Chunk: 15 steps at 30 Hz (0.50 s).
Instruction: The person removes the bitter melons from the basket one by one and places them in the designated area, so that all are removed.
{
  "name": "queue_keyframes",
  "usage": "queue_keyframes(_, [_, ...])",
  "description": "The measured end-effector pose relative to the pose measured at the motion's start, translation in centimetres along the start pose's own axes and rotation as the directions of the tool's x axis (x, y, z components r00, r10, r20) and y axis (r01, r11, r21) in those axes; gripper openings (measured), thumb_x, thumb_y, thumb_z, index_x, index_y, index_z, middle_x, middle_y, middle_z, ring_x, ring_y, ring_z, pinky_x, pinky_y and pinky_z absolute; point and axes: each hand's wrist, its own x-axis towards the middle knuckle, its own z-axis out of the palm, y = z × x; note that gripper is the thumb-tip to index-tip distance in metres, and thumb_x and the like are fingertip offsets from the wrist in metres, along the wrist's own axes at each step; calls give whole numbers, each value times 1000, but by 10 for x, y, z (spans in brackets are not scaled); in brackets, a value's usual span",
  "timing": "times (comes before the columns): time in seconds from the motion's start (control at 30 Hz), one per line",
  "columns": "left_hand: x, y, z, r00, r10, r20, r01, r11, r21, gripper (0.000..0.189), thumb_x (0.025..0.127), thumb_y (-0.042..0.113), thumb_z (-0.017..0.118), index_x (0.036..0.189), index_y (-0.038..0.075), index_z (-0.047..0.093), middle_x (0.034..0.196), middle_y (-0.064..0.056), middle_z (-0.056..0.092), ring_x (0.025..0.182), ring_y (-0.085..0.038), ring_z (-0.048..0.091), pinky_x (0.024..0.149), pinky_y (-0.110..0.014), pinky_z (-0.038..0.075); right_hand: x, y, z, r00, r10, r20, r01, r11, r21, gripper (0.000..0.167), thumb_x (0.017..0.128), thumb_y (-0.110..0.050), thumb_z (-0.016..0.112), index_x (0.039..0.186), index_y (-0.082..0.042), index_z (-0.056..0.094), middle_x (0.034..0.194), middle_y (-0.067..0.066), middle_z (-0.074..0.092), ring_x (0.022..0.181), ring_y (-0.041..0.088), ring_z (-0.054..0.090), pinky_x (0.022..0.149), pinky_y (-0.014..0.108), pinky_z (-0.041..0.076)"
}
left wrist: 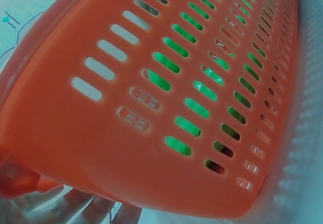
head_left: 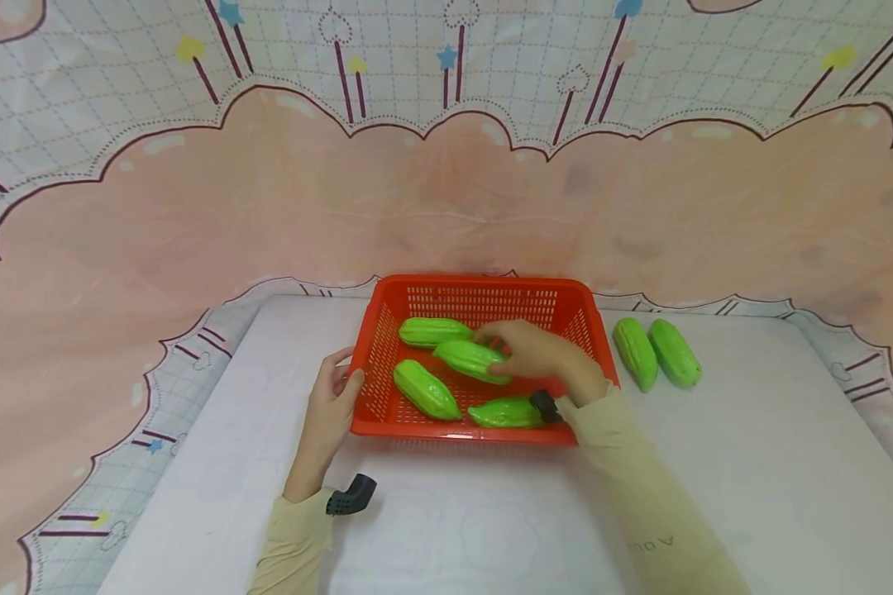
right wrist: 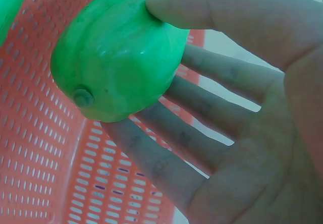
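A red plastic basket [head_left: 484,285] with slotted walls stands on the table. My left hand [head_left: 333,402] grips its left rim, thumb on top and fingers along the outside; in the left wrist view the fingers [left wrist: 75,207] show under the rim. Inside the basket, my right hand [head_left: 532,351] holds a long, ridged green gourd [head_left: 467,359] between thumb and fingers. Its rounded stem end [right wrist: 116,57] faces the right wrist camera. Around it in the basket lie a back gourd [head_left: 433,332], a front-left gourd [head_left: 426,390] and a front-right gourd [head_left: 506,412], the last partly behind my wrist.
Two more green gourds lie side by side on the white table [head_left: 446,529], right of the basket: a nearer-in one [head_left: 636,354] and an outer one [head_left: 674,354]. A patterned pink and white cloth [head_left: 446,198] hangs behind the table and runs down both sides.
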Motion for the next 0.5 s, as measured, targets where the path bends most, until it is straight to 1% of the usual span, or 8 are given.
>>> queue_keyframes(0.27, [1, -2, 0, 1000, 0, -2, 0, 1000, -1, 47, 105, 18, 48, 149, 8, 34, 134, -24, 55, 120, -37, 58, 99, -50, 51, -9, 1, -6, 1000, 12, -26, -12, 1000, 1, 43, 88, -9, 72, 129, -4, 61, 124, 8, 65, 112, 27, 60, 98, 42, 52])
queue_keyframes(0.5, [2, -3, 1, 1000, 10, -11, -10, 1000, 3, 46, 105, 15, 47, 149, 7, 35, 132, -25, 56, 117, -37, 59, 97, -48, 52, -16, 3, -11, 998, -3, -59, 2, 1000, -12, 38, 87, -8, 73, 124, -4, 62, 116, 8, 66, 109, 27, 61, 96, 43, 53])
